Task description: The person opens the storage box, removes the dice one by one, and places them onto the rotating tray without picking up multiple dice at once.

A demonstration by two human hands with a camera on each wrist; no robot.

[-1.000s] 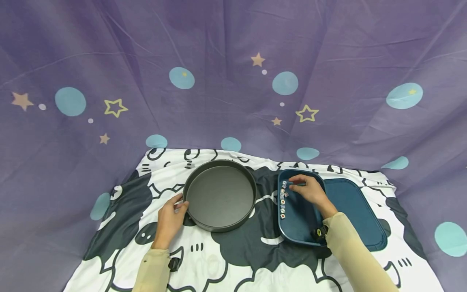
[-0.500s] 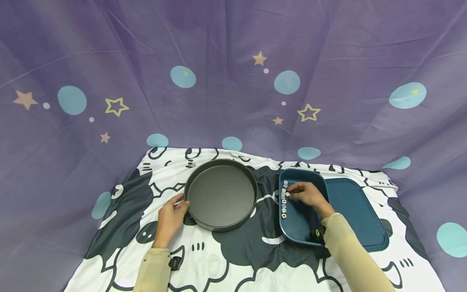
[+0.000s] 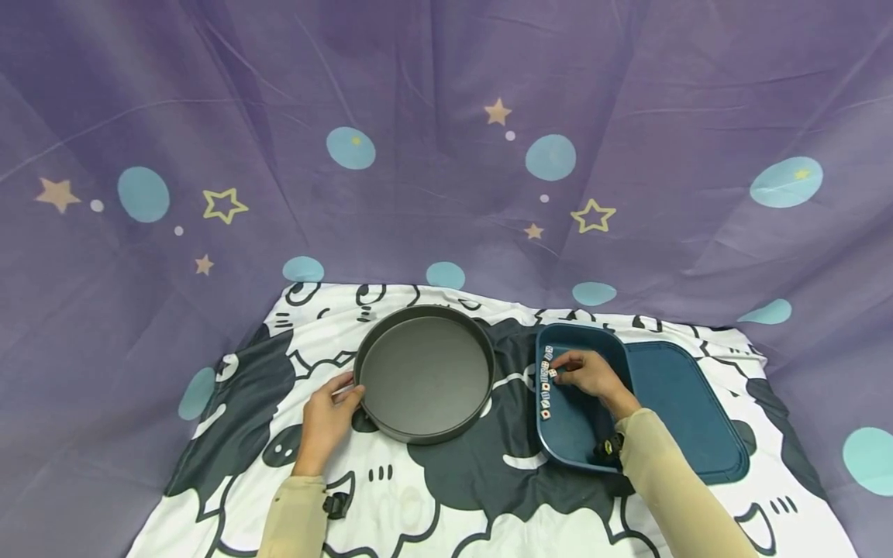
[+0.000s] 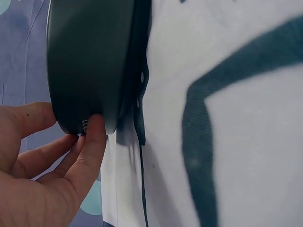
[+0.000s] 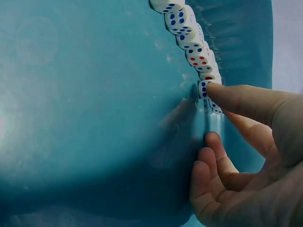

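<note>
My left hand grips the near left rim of a round dark grey cake pan. The left wrist view shows its thumb and fingers on either side of the pan's edge, at the wall. Inside a blue rectangular bin, my right hand pinches a white die between thumb and index finger; the other fingers curl below. Right beside it runs a row of dice with blue and red pips, lined along the bin's left wall. The thumb and held die hide part of that row.
A flat blue lid-like panel lies to the right of the bin, partly behind the right forearm. Under everything spreads a black-and-white cartoon cloth. A purple curtain with stars hangs at the back.
My right hand has come slightly nearer along the row, and its fingers have closed on the die lying beside it. The left hand and pan stay in place.
</note>
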